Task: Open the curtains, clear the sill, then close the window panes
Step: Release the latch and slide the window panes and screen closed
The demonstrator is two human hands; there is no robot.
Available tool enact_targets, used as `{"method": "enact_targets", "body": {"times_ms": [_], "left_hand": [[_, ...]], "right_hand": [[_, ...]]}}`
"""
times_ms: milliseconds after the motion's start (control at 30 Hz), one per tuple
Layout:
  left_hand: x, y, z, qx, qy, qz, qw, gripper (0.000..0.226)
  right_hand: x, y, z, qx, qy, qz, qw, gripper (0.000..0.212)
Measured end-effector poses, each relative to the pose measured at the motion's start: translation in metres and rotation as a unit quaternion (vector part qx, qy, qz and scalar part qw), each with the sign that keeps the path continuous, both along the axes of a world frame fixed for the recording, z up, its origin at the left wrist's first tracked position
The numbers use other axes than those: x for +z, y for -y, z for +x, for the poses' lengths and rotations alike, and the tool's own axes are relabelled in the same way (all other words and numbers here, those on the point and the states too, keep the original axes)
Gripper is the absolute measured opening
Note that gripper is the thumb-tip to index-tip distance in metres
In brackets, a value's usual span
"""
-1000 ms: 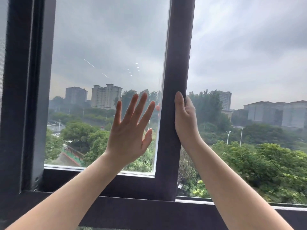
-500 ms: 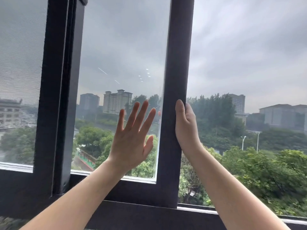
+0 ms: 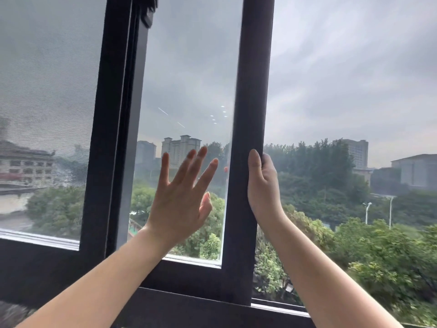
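The left hand (image 3: 179, 204) is flat on the glass of the pane (image 3: 189, 79), with its fingers (image 3: 199, 162) spread wide and holding nothing. The right hand (image 3: 263, 185) has its fingers wrapped around the right edge of the pane's dark frame (image 3: 251, 91). The pane stands in the middle of the window, with a screen (image 3: 47, 91) to its left and open air to its right.

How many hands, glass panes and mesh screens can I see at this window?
Hands: 2, the left hand and right hand
Glass panes: 1, the pane
Mesh screens: 1, the screen
Total: 4
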State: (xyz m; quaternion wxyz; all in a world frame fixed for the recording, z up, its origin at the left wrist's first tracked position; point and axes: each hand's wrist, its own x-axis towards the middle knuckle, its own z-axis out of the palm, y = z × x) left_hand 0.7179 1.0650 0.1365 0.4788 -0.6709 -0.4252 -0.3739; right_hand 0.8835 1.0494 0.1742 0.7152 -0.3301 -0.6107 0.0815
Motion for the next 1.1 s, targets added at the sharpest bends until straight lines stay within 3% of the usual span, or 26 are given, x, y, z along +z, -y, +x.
{"method": "enact_targets", "body": {"times_ms": [433,600,767,1100], "left_hand": [[0.038,0.018,-0.065,0.078,0.128,0.028,0.988,0.059],[0.036,0.009,-0.077,0.039,0.129,0.066,0.989,0.08],[0.036,0.007,-0.086,-0.012,0.247,0.061,0.967,0.071],[0.036,0.002,-0.087,-0.019,0.25,0.067,0.966,0.068]], "right_hand": [[-0.001,-0.007,-0.031,0.022,0.006,-0.02,1.0,0.038],[-0.001,-0.008,-0.041,0.036,0.0,-0.025,0.999,0.042],[-0.001,-0.009,-0.047,0.035,-0.003,-0.024,0.999,0.045],[-0.001,-0.014,-0.053,0.037,-0.014,-0.027,0.999,0.047]]}}
